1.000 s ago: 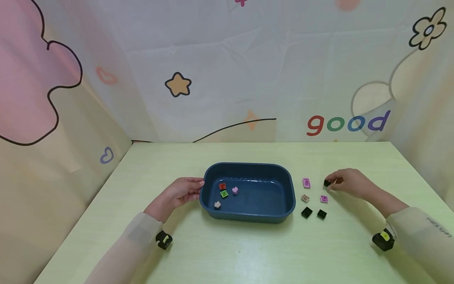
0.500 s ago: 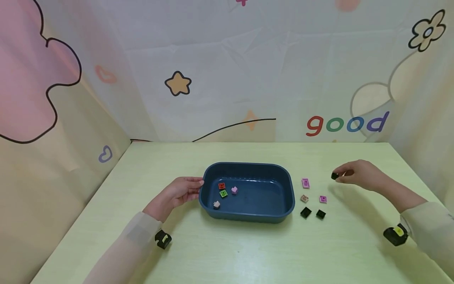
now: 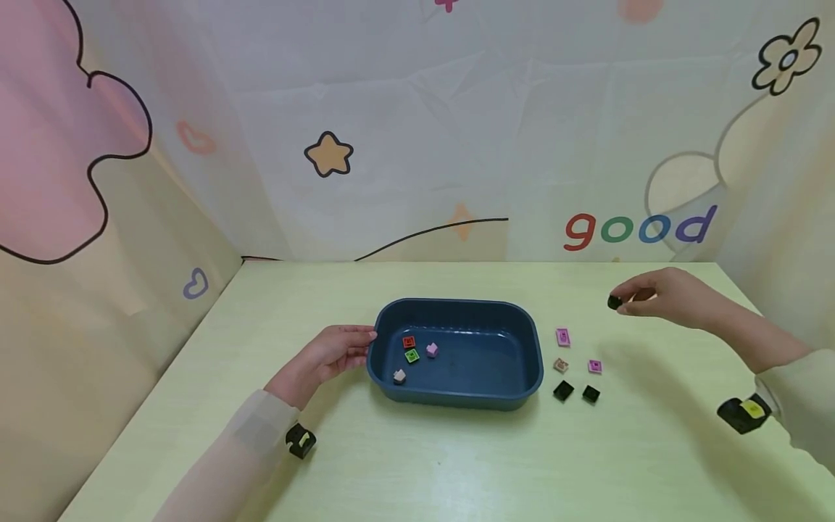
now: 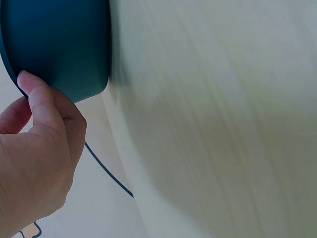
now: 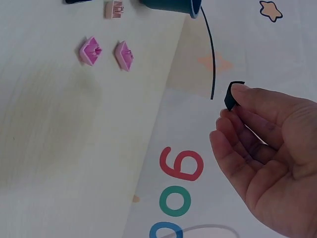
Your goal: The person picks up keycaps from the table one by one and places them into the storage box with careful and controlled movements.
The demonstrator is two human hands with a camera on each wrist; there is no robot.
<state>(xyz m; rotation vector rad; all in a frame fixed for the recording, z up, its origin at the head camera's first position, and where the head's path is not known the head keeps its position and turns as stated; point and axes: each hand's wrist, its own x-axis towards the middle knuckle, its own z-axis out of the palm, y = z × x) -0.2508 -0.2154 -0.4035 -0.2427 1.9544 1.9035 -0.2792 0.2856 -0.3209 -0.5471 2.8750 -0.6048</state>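
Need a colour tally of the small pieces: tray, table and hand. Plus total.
Black pieces: 3 (one in the right hand, two on the table)
Pink pieces: 3 (one in the tray, two on the table)
Red piece: 1
Green piece: 1
White piece: 1
Tan piece: 1
Total: 10

"In the right hand point(image 3: 678, 296)?"
"One black piece point(image 3: 615, 302); below that grip, two black ones point(image 3: 564, 391), two pink ones point(image 3: 563, 338), one beige one point(image 3: 561, 365)."
"At the left hand point(image 3: 329, 354)?"
"One tray point(image 3: 457, 400), four pieces point(image 3: 412, 356) inside."
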